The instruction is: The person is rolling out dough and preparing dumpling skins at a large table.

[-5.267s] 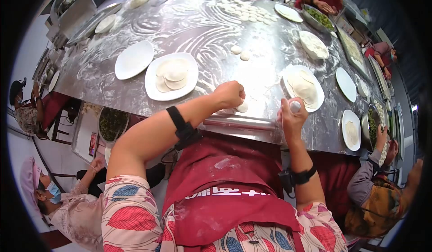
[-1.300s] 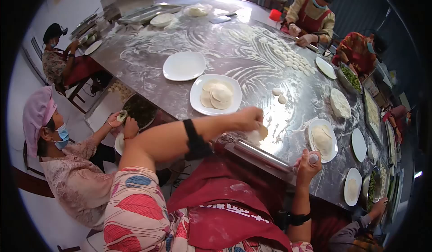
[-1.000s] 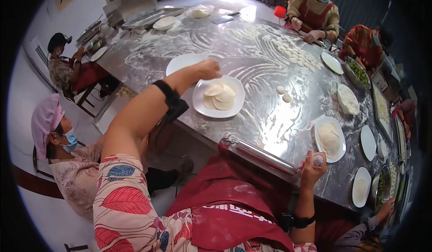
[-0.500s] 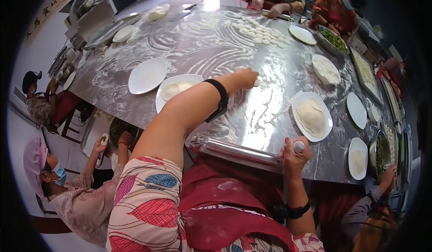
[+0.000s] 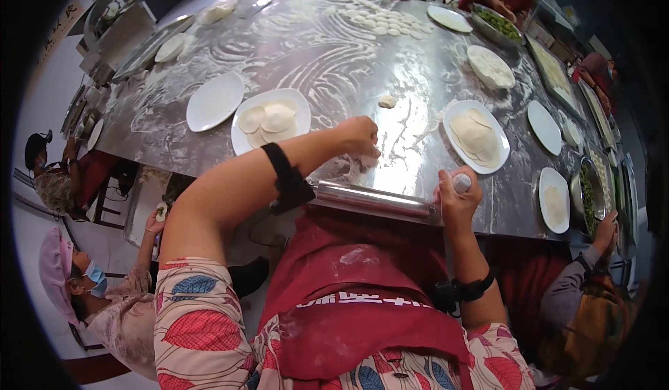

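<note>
My left hand (image 5: 359,138) is closed, fingertips down near the floured metal table; what they hold, if anything, is hidden. Beyond it lies a small dough piece (image 5: 387,101). My right hand (image 5: 458,198) is wrapped round the right handle of a large metal rolling pin (image 5: 373,198), which lies along the near table edge. Flat dough rounds (image 5: 277,118) are on a white plate (image 5: 298,99) beyond my left forearm. Right of the rolling pin's far side, another white plate (image 5: 496,161) carries stacked dough rounds (image 5: 475,138).
Many small dough pieces (image 5: 394,24) lie at the back. White plates (image 5: 216,101) and bowls of green filling (image 5: 498,22) stand around the table (image 5: 293,56). A masked person (image 5: 90,278) is at the left; another person's hand (image 5: 606,233) is at the right.
My left hand has drawn back toward me, leaving the small dough piece on the table. My right hand stays on the handle. The camera view has shifted.
</note>
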The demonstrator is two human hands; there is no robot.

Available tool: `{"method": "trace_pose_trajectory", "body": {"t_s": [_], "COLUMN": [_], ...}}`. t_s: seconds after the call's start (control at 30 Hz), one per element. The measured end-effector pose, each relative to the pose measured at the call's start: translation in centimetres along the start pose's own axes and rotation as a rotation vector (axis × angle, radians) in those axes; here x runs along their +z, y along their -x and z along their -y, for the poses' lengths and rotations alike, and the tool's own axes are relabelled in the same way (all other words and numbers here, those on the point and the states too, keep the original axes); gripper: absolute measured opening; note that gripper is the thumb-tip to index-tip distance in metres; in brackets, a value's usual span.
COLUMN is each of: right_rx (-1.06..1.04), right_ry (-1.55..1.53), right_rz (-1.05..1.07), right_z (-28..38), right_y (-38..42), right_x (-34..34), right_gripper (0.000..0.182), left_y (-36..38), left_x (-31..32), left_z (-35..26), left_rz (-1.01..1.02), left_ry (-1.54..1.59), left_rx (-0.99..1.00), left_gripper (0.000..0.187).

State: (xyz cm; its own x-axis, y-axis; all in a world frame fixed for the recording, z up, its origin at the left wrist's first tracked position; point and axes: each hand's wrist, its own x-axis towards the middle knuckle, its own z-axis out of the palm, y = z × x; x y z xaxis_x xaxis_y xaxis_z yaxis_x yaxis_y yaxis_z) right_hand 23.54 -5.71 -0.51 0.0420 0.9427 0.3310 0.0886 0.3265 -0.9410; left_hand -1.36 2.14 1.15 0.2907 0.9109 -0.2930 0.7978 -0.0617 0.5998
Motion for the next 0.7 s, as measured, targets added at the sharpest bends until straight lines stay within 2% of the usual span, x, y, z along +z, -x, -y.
{"method": "trace_pose_trajectory", "body": {"t_s": [0.03, 0.13, 0.2, 0.23, 0.33, 0.4, 0.47, 0.57, 0.7], "right_rx": [0.058, -0.063, -0.286, -0.323, -0.006, -0.02, -0.023, 0.027, -0.066], "right_ry": [-0.003, 0.042, 0.152, 0.198, 0.063, 0.009, -0.07, 0.039, 0.114], "right_rz": [-0.006, -0.041, -0.059, -0.043, -0.039, -0.076, -0.023, -0.091, -0.041], "right_z": [-0.1, 0.5, -0.2, -0.9, -1.2, -1.6, -1.0, -0.8, -3.0], "right_y": [-0.4, -3.0, -5.4, -6.4, -5.6, -3.6, -2.0, -4.7, -7.7], "right_x": [0.1, 1.3, 2.2, 2.4, 2.7, 1.8, 1.0, 2.6, 3.8], "right_gripper": [0.019, 0.02, 0.02, 0.02, 0.02, 0.018, 0.017, 0.021, 0.021], "left_y": [0.4, 1.1, 1.2, 1.1, 0.7, 0.9, 1.9, 2.5, 1.5], "left_x": [0.7, 1.9, 2.3, 2.4, 2.7, 3.0, 2.5, 2.7, 3.2], "left_z": [-0.2, -1.1, -1.7, -1.9, -1.9, -1.2, -1.0, -1.1, -2.4], "left_rz": [-0.019, -0.066, -0.079, -0.058, -0.047, -0.122, -0.113, -0.055, -0.196], "left_ry": [0.04, 0.138, 0.172, 0.154, 0.094, 0.041, 0.13, 0.196, 0.026], "left_rx": [0.006, 0.032, 0.064, 0.065, 0.07, 0.061, 0.017, 0.045, 0.078], "left_gripper": [0.019, 0.014, 0.013, 0.012, 0.011, 0.011, 0.014, 0.015, 0.014]}}
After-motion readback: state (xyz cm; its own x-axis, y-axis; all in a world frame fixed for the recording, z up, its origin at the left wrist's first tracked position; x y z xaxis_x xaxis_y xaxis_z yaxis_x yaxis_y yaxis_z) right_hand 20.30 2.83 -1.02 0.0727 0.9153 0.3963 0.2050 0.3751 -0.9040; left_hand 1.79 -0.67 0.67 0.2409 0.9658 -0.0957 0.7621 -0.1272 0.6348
